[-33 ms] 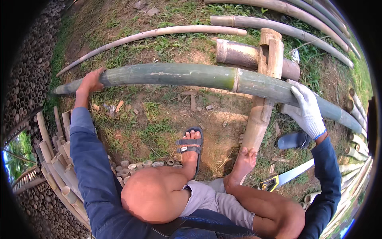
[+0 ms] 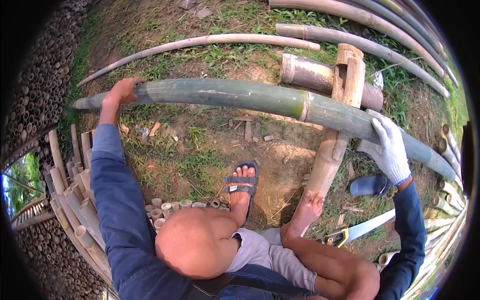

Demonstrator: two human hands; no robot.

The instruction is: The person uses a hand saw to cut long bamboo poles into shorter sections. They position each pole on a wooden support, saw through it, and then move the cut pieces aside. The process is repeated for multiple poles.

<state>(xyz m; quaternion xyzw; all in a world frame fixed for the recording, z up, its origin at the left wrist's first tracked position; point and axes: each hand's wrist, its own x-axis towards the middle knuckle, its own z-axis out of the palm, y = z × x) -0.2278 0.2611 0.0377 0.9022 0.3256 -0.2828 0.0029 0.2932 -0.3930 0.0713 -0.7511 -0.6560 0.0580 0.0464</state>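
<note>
A long green bamboo pole (image 2: 225,94) lies crosswise in front of me, resting in the notched top of a bamboo support (image 2: 327,150). Toward the pole's left end, my bare left hand (image 2: 121,94) is wrapped over it. On the other side of the support, my right hand (image 2: 390,147), in a white knitted glove, grips the pole with fingers over its top and thumb below. The undersides of both grips are partly hidden. My bare right foot (image 2: 305,212) presses against the lower part of the support.
A handsaw (image 2: 362,228) with a yellow and black handle lies at the right, below a loose sandal (image 2: 370,185). A thick brown bamboo piece (image 2: 307,72) lies behind the support. More poles (image 2: 365,40) stretch beyond it. Stacked cut bamboo (image 2: 37,90) lines the left.
The whole view has shifted slightly. Both hands still hold the pole in about the same places.
</note>
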